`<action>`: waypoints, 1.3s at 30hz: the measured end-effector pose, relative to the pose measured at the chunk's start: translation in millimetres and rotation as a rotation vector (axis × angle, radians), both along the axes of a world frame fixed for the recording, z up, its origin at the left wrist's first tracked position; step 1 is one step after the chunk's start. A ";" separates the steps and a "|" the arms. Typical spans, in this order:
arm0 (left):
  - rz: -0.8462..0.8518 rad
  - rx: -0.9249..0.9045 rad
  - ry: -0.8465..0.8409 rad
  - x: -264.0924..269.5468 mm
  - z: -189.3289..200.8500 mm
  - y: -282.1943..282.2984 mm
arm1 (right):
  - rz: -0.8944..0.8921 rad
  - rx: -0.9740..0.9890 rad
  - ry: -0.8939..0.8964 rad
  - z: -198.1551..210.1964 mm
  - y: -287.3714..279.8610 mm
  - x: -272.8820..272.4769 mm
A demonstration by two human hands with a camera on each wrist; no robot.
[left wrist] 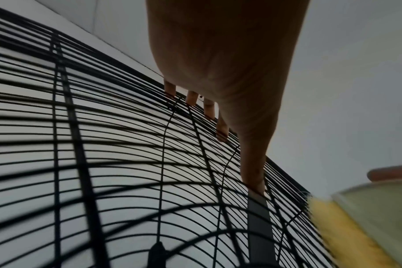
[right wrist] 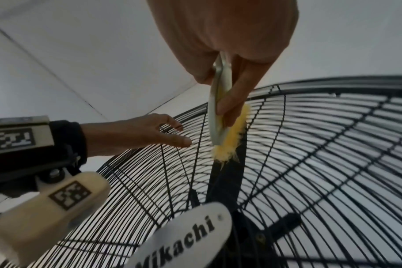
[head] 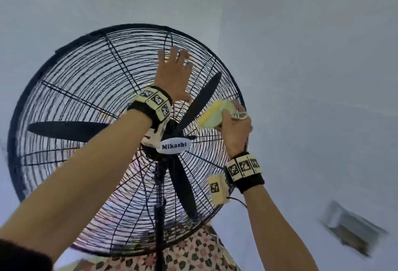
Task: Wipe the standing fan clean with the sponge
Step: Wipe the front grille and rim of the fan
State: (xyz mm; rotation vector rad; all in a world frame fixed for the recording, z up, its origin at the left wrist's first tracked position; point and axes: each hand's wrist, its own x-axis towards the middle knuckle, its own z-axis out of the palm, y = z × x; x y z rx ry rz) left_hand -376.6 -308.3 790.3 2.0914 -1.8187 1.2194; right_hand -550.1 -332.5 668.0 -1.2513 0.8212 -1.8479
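Large black wire-grille standing fan [head: 120, 133] fills the frame centre, tilted. Left hand [head: 174, 74], fingers spread flat, braces the upper grille. Right hand [head: 234, 126] grips a yellow fibre sponge with pale green backing [head: 212, 115] at centre right, fibres on the wires. Sponge looks soft and light (pinch the backing edges); grille wires likely thin, springy.

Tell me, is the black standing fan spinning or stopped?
Stopped: the black blades behind the wire grille look sharp, not smeared by spinning.
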 end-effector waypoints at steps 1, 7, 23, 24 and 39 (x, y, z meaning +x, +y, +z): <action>-0.010 0.002 -0.002 -0.5 -0.2 -1.3 | 0.030 -0.012 -0.022 4.9 0.1 -0.8; -0.042 -0.035 -0.005 5.1 -4.2 -5.9 | 0.170 0.020 -0.048 8.5 2.2 12.4; -0.048 -0.048 0.070 16.4 -3.1 1.9 | -0.078 -0.003 0.184 3.8 0.4 -3.7; -0.043 -0.052 0.067 14.3 -3.2 2.4 | -0.029 -0.009 0.151 10.9 0.7 -5.1; 0.018 -0.058 0.044 -3.2 -3.5 8.5 | 0.035 -0.134 0.189 50.7 -3.8 4.4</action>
